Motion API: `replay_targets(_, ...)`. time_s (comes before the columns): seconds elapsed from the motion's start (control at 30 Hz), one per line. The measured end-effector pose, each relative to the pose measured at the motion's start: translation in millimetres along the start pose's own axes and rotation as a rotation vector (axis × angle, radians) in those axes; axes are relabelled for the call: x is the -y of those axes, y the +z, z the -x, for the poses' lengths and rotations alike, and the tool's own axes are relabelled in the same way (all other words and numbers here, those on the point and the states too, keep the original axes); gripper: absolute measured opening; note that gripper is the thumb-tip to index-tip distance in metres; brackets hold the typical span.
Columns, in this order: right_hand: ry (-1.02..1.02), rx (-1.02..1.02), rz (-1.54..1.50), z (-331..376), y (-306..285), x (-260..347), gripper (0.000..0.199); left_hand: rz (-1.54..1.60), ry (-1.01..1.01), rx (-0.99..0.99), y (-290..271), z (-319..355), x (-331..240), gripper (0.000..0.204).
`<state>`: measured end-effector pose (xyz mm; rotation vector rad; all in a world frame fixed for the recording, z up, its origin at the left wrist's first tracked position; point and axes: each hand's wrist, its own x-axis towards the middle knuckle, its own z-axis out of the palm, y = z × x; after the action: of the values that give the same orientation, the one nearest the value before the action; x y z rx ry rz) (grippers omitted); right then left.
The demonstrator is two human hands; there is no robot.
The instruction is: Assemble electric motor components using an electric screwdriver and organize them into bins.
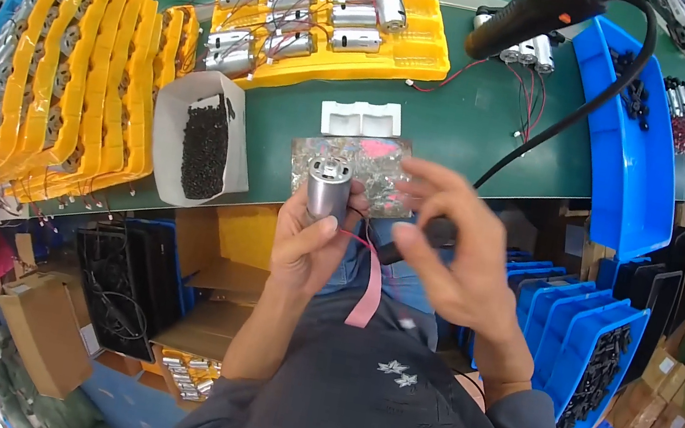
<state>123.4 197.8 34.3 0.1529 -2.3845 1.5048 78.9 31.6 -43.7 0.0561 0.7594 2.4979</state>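
Observation:
My left hand is wrapped round a silver cylindrical electric motor, held upright with its slotted end facing up. Thin red and dark wires trail from the motor's lower end. To the right, my right hand is raised with thumb and fingers apart, touching nothing that I can make out. Something dark shows behind its fingers; I cannot tell what it is. Beyond the motor, a scuffed metallic plate lies at the bench edge, with a white two-hollow holder behind it.
A white bin of small black parts stands left, beside stacked yellow trays. Motors fill a yellow tray at the back. A black corded power tool hangs above the green bench. Right is a blue bin.

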Motion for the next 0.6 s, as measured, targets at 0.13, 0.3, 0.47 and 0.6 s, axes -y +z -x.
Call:
replay_targets(0.13, 0.253, 0.153, 0.031, 11.6, 22.9, -3.6, 0.023, -0.118, 0.088, -0.097, 1.7, -1.2, 6.0, 0.05)
replay_targets(0.3, 0.485, 0.242, -0.146, 20.0, 44.6, -8.7, 0.021, -0.108, 0.207, -0.121, 11.8, -9.0, 2.3, 0.048)
replay_targets(0.47, 0.474, 0.351, -0.326, 37.4, 56.6, -8.4, 0.022, 0.203, 0.157, -0.173, 13.0, -18.0, -15.4, 0.042)
replay_targets(0.6, 0.268, 0.241, -0.435, 49.3, 71.7, -11.0, 0.022, 0.223, 0.147, -0.094, 17.5, -10.5, -24.8, 0.038)
